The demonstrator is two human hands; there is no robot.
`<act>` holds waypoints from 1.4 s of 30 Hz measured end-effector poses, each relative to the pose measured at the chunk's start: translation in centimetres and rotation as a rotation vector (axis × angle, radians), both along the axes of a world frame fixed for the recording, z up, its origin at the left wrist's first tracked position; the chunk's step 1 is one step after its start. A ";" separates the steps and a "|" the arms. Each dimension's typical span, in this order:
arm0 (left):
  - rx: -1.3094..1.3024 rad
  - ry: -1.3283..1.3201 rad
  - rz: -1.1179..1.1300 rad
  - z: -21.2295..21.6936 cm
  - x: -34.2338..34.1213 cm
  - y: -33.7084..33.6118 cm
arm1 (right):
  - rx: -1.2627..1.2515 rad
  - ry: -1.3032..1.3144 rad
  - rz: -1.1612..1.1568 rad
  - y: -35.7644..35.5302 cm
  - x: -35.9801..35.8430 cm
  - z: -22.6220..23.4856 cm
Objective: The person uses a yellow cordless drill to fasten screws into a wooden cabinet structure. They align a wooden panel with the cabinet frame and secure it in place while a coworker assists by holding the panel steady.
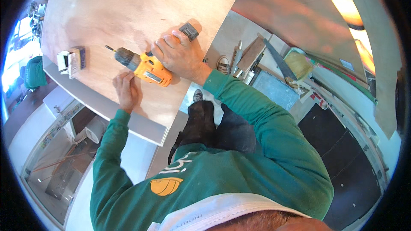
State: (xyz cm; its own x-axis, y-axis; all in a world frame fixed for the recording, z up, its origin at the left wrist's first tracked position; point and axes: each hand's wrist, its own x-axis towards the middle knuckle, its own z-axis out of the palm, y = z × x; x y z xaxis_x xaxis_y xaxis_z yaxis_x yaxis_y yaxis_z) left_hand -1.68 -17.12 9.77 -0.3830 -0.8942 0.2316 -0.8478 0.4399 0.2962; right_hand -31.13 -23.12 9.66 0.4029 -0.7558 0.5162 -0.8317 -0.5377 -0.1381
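Pale plywood forms a broad panel (94, 13) across the left and middle, and near its left edge stands a small white-and-dark box (72, 63), its flaps ragged. Next comes the drill bit (109, 48), pointing up and left, clear of the box; keeping that gap seems wise, so the tip snags nothing.

Just below the chuck (125, 57) is the left hand (127, 90), its fingers nearly straight and close together by the tool's front. Whether they touch it I cannot tell; good practice would hold those fingertips and the cuff away from anything that spins.

The yellow drill (155, 72) is over the panel's middle, tilted on its side; whether it rests on the wood is unclear. The right hand (180, 55) is clamped around its handle, below which the dark battery (189, 31) sticks out. A firm, square grip with a relaxed wrist should steady it best, the index finger easy on the trigger.

Farther right, a long dark strip (280, 60) and a blue-grey board (274, 89) lie well apart from both hands.
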 end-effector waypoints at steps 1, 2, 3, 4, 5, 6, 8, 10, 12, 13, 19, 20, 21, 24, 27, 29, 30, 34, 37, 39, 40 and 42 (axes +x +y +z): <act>0.015 -0.006 0.013 0.3 -0.3 -0.1 | 0.014 -0.020 0.011 0.0 -0.2 0.5; 0.014 -0.015 0.027 0.5 -0.7 -0.6 | 0.021 -0.031 0.013 -0.3 -0.9 1.1; 0.005 -0.027 0.046 0.5 -0.9 -0.9 | 0.054 -0.038 0.016 -0.7 -1.2 1.3; -0.003 -0.040 0.066 0.6 -1.1 -1.1 | 0.088 -0.046 0.018 -1.0 -1.2 1.6; 0.007 -0.064 0.066 0.8 -1.4 -1.2 | 0.127 -0.058 0.018 -1.0 -1.2 2.0; 0.014 -0.091 0.072 1.1 -1.8 -1.4 | 0.191 -0.041 0.015 -1.3 -1.1 2.5; 0.055 -0.125 0.084 0.9 -1.3 -1.4 | 0.323 -0.005 0.012 -1.9 -0.9 3.6; 0.048 -0.113 0.115 1.4 -1.6 -1.5 | 0.417 0.009 -0.022 -2.6 -0.5 4.3; 0.055 -0.134 0.195 1.5 -1.9 -1.2 | 0.491 0.031 -0.069 -3.5 -0.2 4.5; 0.062 -0.136 0.220 1.5 -1.9 -1.1 | 0.518 0.041 -0.096 -3.9 0.0 4.7; 0.050 -0.124 0.377 0.6 -2.3 -1.3 | 0.546 0.099 -0.115 -4.1 0.4 5.3; 0.057 -0.124 0.389 0.6 -2.6 -0.9 | 0.552 0.116 -0.100 -3.8 0.0 5.8; 0.063 -0.123 0.399 0.6 -2.8 -0.8 | 0.559 0.018 -0.096 -3.7 -0.9 6.1; 0.095 -0.142 0.465 0.5 -3.5 -0.7 | 0.596 -0.253 -0.176 -4.4 -6.0 7.1; 0.135 -0.114 0.557 -0.4 -1.9 -0.3 | 0.722 -0.541 -0.581 -4.8 -13.6 8.6; 0.070 -0.079 0.665 -0.2 -2.0 -2.3 | 0.750 -0.771 -0.781 -4.8 -17.9 3.9; -0.005 -0.064 0.754 1.1 -2.6 -4.0 | 0.882 -0.830 -0.782 -4.6 -19.8 3.2; -0.130 0.127 0.514 9.3 -12.4 -16.7 | 1.103 -1.071 -0.733 -5.4 -24.1 -0.5; 0.080 0.069 0.181 11.9 -22.1 -24.9 | 1.149 -1.240 -0.671 -6.9 -24.9 -0.6; -0.001 0.028 -0.203 10.2 -27.3 -29.7 | 1.110 -1.301 -0.634 -8.1 -24.7 -0.6; 0.012 0.053 -0.309 8.9 -29.5 -31.7 | 1.116 -1.352 -0.637 -9.2 -24.6 -0.2; 0.056 0.050 -0.459 5.3 -31.2 -34.8 | 1.130 -1.454 -0.646 -11.2 -24.2 1.2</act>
